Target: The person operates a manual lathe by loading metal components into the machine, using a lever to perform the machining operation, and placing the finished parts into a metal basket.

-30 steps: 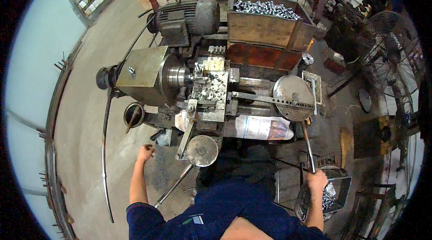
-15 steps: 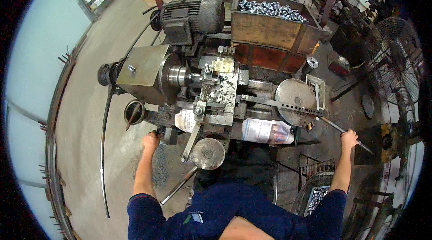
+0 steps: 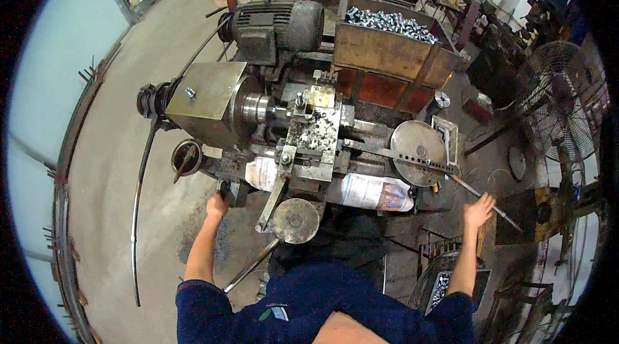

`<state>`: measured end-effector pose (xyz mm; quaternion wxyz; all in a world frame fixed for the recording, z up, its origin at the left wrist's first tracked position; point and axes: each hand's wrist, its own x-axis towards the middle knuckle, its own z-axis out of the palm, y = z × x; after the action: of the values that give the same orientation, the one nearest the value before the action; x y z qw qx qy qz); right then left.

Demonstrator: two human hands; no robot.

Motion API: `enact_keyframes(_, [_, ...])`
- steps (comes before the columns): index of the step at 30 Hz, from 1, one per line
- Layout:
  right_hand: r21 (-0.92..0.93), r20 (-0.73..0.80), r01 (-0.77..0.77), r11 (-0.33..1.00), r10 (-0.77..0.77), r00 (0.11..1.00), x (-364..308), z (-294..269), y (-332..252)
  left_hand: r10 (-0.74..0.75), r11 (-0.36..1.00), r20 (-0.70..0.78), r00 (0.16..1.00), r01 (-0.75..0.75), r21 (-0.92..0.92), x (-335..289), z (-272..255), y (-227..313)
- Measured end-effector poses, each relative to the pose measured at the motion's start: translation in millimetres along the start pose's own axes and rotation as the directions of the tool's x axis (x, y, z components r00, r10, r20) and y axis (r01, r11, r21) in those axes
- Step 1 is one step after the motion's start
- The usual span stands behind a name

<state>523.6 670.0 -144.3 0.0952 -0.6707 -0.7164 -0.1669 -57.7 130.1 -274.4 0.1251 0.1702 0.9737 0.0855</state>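
A small lathe-like machine stands before me, with a shiny round chuck (image 3: 256, 109) at its headstock and a greasy tool carriage (image 3: 316, 131) in the middle. My left hand (image 3: 217, 205) is closed on a dark handle (image 3: 223, 186) low on the machine's left front; the fingers hide part of it. On the right, a long metal lever (image 3: 483, 197) slopes down from a perforated flat bar (image 3: 412, 158). My right hand (image 3: 478, 210) is beside this lever with fingers spread, its fingertips at the rod but not wrapped round it. A second lever (image 3: 255, 264) slants below a round plate (image 3: 296, 221).
A wooden bin (image 3: 380, 47) of shiny metal pieces stands behind the machine, beside an electric motor (image 3: 277, 28). At right is a large fan (image 3: 558, 102). A pot (image 3: 186, 157) hangs at left. Another container of small parts (image 3: 440, 291) sits by my right arm.
My right hand has loosened from the lever and drawn back to the left, fingers opening. My left hand stays at the dark handle. The whole view has shifted slightly.
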Motion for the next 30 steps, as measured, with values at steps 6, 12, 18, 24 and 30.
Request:
enact_keyframes(6, [0.487,-0.167,0.386,0.783,-0.350,0.922,-33.8,-89.2,-82.6,0.122,0.921,0.384,0.915,0.039,-0.387,-1.5,-54.3,-30.2])
enact_keyframes(12, [0.726,-0.464,0.688,0.025,-0.720,0.515,-40.1,-230.9,-256.4,0.195,0.833,-0.142,0.971,-0.240,-0.499,-12.3,-199.0,-31.5])
enact_keyframes(18, [0.352,-0.441,0.926,-0.135,-0.897,0.037,-88.0,-282.5,-431.6,0.024,0.964,-0.637,0.770,-0.188,-0.190,-51.6,-278.4,-107.5])
enact_keyframes(24, [0.291,-0.139,0.957,-0.014,-0.990,0.028,-96.5,-267.9,-478.8,-0.227,0.965,-0.648,0.727,0.257,-0.050,-109.4,-199.0,-89.0])
enact_keyframes(30, [0.249,-0.090,0.967,0.042,-0.994,0.066,-107.2,-266.8,-478.2,-0.216,0.971,-0.502,0.837,0.237,-0.022,-133.2,-199.1,-33.4])
